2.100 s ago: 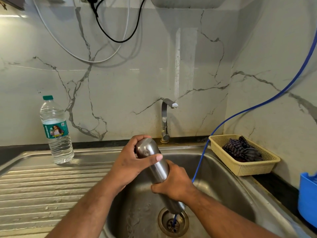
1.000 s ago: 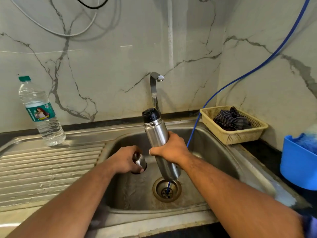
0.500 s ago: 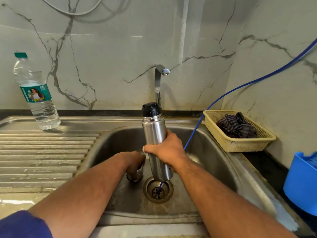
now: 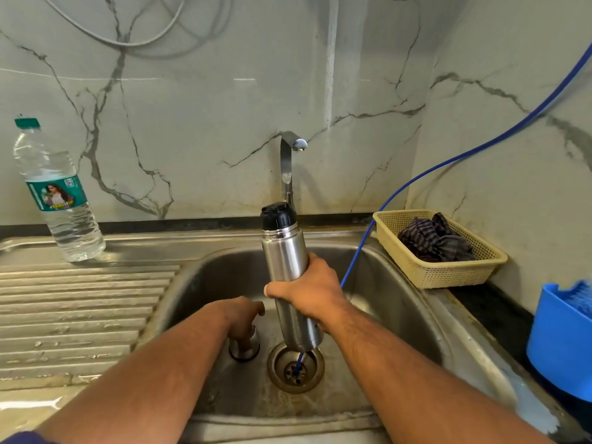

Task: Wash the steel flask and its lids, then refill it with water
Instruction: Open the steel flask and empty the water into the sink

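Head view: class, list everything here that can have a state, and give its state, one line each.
steel flask: near upright, gripped by right hand over the sink
black inner lid: on the flask
steel outer lid: off, low in the sink, held by left hand
tap: no water running
water bottle: capped, upright
blue hose: end in the drain
yellow basket: holds a cloth

grey-veined marble walls [image 4: 205, 123], perhaps glossy tile

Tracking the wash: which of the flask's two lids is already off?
The steel cup lid, gripped by the left hand low in the sink; the black stopper sits on the flask in the right hand.
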Tool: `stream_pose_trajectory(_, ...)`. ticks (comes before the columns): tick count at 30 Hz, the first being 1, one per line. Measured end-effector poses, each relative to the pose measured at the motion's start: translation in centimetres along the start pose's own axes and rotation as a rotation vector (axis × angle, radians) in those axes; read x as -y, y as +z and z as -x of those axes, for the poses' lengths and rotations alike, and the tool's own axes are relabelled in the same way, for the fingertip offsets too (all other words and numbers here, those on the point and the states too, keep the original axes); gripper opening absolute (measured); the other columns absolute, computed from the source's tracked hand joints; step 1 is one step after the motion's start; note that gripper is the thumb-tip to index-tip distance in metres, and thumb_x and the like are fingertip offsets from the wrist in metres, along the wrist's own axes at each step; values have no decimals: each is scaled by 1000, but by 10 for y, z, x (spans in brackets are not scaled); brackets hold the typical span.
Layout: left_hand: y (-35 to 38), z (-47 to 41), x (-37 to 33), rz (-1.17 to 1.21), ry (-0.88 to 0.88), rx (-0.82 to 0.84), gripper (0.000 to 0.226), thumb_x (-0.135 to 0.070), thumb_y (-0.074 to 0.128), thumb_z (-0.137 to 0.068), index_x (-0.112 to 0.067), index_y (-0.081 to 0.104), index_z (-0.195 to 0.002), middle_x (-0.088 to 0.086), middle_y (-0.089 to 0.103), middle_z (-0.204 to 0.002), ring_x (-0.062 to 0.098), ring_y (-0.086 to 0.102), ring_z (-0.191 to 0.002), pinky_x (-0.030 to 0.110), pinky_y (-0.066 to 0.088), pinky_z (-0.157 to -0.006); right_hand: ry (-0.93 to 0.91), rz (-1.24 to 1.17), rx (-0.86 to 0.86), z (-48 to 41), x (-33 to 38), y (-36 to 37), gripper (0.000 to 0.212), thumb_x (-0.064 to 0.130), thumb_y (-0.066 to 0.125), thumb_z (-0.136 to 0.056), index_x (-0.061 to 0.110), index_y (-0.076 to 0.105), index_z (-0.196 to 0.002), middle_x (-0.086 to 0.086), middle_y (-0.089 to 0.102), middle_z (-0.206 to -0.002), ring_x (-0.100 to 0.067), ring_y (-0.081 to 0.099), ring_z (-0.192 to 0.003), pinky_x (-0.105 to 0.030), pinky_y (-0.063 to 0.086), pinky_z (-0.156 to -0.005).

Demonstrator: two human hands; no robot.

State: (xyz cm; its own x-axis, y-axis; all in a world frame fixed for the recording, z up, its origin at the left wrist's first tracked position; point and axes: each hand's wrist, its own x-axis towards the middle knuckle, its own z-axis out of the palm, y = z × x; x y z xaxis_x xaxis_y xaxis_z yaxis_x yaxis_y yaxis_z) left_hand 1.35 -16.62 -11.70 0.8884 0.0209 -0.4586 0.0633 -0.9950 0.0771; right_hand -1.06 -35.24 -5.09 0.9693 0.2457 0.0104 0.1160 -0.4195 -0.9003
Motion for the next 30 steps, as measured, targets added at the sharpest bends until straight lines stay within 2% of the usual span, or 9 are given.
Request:
stream_pose_trajectory(4, -18, 12, 7, 213, 100, -283, 55, -29, 76, -88, -28, 55, -138, -4, 62, -136, 14, 61, -119, 33, 51, -103, 0, 29, -10, 1, 0, 0, 76, 33, 94, -64, 26, 55, -130, 7, 65, -111, -10, 64, -98, -28, 55, -85)
stream_pose_trajectory(7, -48, 32, 6, 693, 202, -625, 18, -29, 57, -104, -24, 66, -118, -4, 72, -110, 16, 67, -104, 37, 52, -98, 15, 46, -17, 1, 0, 1, 75, 35, 94, -63, 26, 56, -128, 5, 67, -112, -11, 66, -98, -31, 58, -90)
stream_pose_trajectory(9, -66, 50, 1, 1185, 330, -716, 27, -35, 49, -107, -20, 69, -114, 2, 76, -104, 26, 70, -105, 48, 53, -99, 31, 56, -28, 0, 0, 1, 72, 37, 94, -62, 28, 57, -122, 7, 67, -108, -10, 66, -95, -30, 58, -88)
stream_pose_trajectory(11, -78, 62, -1, 1416, 488, -661, 47, -54, 46, -102, -18, 68, -124, 5, 75, -115, 28, 68, -113, 51, 53, -100, 47, 39, -21, 0, 0, 2, 71, 37, 95, -61, 29, 56, -120, 9, 67, -103, -8, 66, -91, -28, 58, -84)
stream_pose_trajectory(14, -81, 72, -11, 1360, 629, -554, 80, -83, 55, -78, -26, 64, -132, -1, 71, -128, 18, 65, -120, 42, 51, -100, 85, -9, 29, -2, 0, 4, 77, 33, 96, -60, 27, 56, -125, 5, 69, -105, -12, 69, -92, -33, 60, -85)
stream_pose_trajectory(16, -83, 77, -19, 1322, 665, -512, 85, -85, 66, -67, -30, 64, -132, -3, 69, -130, 17, 63, -124, 41, 49, -104, 94, -20, 57, -1, 1, 5, 75, 31, 96, -59, 28, 57, -123, 3, 70, -105, -13, 69, -93, -34, 61, -83)
stream_pose_trajectory(19, -87, 79, -26, 1354, 713, -470, 65, -54, 79, -81, -21, 62, -134, 5, 73, -125, 23, 66, -121, 41, 50, -105, 83, 1, 89, -1, 0, 7, 74, 32, 96, -57, 28, 58, -120, 3, 71, -103, -13, 70, -92, -32, 61, -80)
stream_pose_trajectory(22, -88, 83, -29, 1349, 763, -432, 54, -20, 75, -88, -15, 56, -138, 11, 73, -123, 33, 69, -114, 40, 53, -103, 72, 26, 137, -2, -1, 9, 78, 36, 95, -53, 30, 58, -121, 3, 71, -105, -14, 71, -95, -37, 62, -86)
stream_pose_trajectory(30, -87, 87, -35, 1306, 705, -525, 46, -9, 69, -94, -23, 58, -137, 12, 77, -106, 26, 73, -106, 32, 55, -99, 65, 29, 131, -4, -3, 13, 77, 37, 94, -51, 31, 59, -119, 2, 72, -104, -14, 71, -95, -40, 62, -87)
